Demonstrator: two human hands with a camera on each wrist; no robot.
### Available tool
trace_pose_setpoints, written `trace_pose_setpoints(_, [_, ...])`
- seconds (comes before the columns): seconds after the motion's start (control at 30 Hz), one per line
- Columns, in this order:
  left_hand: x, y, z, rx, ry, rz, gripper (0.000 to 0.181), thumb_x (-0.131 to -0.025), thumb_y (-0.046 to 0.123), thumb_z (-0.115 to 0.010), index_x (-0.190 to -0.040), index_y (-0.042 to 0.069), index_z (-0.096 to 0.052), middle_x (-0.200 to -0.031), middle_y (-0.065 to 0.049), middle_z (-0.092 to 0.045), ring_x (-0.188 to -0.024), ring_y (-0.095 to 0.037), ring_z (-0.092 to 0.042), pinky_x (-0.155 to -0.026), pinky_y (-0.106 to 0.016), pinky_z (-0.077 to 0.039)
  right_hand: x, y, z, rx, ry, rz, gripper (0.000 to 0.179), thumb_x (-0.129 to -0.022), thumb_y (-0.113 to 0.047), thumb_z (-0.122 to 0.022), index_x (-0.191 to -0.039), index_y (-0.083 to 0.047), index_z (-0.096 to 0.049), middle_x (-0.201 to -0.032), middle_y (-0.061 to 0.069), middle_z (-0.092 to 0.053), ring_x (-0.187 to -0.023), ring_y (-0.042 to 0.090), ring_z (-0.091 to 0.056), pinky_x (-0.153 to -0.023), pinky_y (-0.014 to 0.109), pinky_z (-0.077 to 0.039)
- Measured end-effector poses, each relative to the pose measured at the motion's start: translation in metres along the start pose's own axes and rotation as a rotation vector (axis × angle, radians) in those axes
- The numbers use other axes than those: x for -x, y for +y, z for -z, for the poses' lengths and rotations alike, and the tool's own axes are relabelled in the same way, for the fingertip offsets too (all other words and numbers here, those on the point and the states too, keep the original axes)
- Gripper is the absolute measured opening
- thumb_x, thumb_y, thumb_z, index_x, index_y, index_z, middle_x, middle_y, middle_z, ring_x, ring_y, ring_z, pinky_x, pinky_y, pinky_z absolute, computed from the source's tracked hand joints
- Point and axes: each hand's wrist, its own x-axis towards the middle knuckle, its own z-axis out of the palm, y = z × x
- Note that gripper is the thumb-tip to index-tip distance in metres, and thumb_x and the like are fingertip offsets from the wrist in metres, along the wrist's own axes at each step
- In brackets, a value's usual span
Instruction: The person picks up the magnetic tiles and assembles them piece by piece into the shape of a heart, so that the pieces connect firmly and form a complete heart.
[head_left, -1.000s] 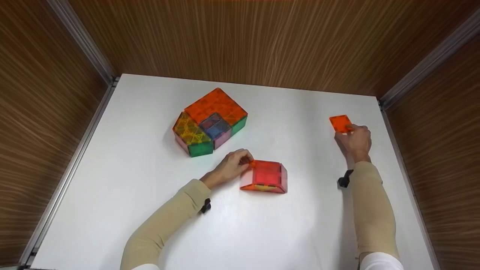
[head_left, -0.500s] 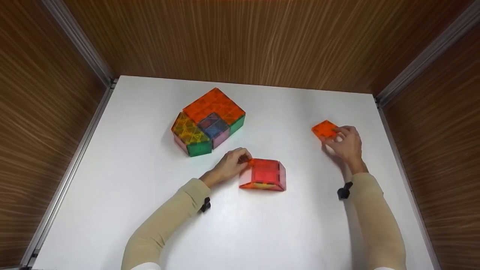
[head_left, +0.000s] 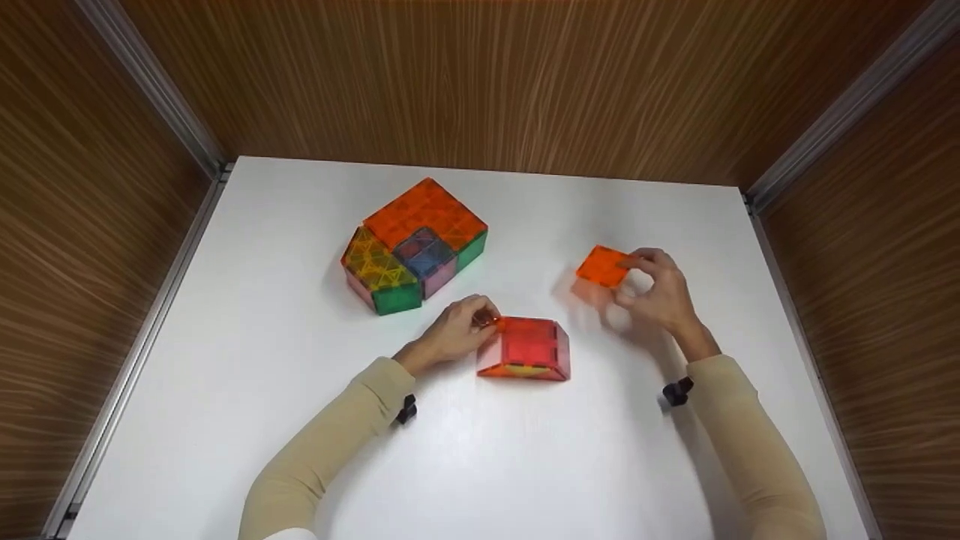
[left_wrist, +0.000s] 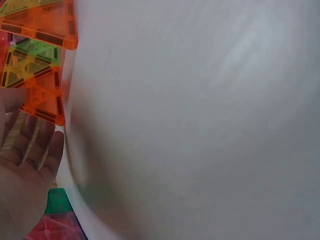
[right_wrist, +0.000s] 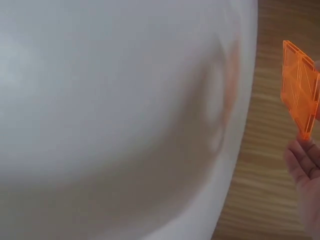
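Note:
A small red magnetic-tile block (head_left: 529, 341) with sloping ends stands on the table in the head view. At its back left corner my left hand (head_left: 459, 330) pinches an orange triangular magnetic tile (left_wrist: 47, 95). Another orange triangle (left_wrist: 55, 25) of the block shows higher up in the left wrist view. To the right, my right hand (head_left: 658, 291) holds an orange square magnetic tile (head_left: 604, 266) by its edge, raised over the table with its shadow below. The right wrist view shows that same square from the side, between thumb and fingers.
Behind the left hand sits a larger magnetic-tile build (head_left: 431, 206) with orange, yellow and blue tops and green and pink sides. Wood-grain panels (head_left: 487, 82) enclose the white table (head_left: 225, 300) at the back and both sides.
My right hand has carried the orange square tile leftward from the table's right side toward the red block, lifting and turning it. The left hand stays at the block's corner.

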Motion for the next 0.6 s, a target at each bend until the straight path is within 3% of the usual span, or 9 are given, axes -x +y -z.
trace_pose_setpoints(0.17, [0.002,0.008,0.011,0.013,-0.011,-0.005,0.029,-0.1,0.024,-0.072,-0.119,0.003,-0.066,-0.118,-0.015,-0.068,-0.11,-0.032,-0.067,-0.101,-0.045,-0.058,0.001,-0.025,-0.007,-0.041,-0.01,0.164,0.04,-0.073,-0.016,-0.086,-0.109,0.0,-0.079,-0.121,0.025,-0.067,-0.115,0.041,-0.061,-0.096,0.056,-0.051])
trace_pose_setpoints(0.33, [-0.004,0.022,0.023,0.007,-0.012,-0.016,0.04,-0.099,0.031,-0.075,-0.125,0.003,-0.064,-0.123,-0.018,-0.065,-0.117,-0.04,-0.064,-0.106,-0.052,-0.055,0.002,-0.052,-0.013,-0.064,-0.067,0.254,0.043,-0.075,-0.023,-0.087,-0.111,-0.003,-0.079,-0.123,0.023,-0.067,-0.116,0.041,-0.061,-0.099,0.057,-0.052])
trace_pose_setpoints(0.6, [-0.015,0.047,0.033,-0.133,-0.057,-0.107,0.061,-0.093,0.046,-0.08,-0.137,0.01,-0.058,-0.134,-0.015,-0.06,-0.129,-0.034,-0.058,-0.115,-0.048,-0.05,0.009,-0.083,-0.029,-0.087,-0.177,0.357,0.041,-0.077,-0.026,-0.084,-0.113,-0.007,-0.079,-0.127,0.019,-0.067,-0.115,0.036,-0.063,-0.1,0.056,-0.055])
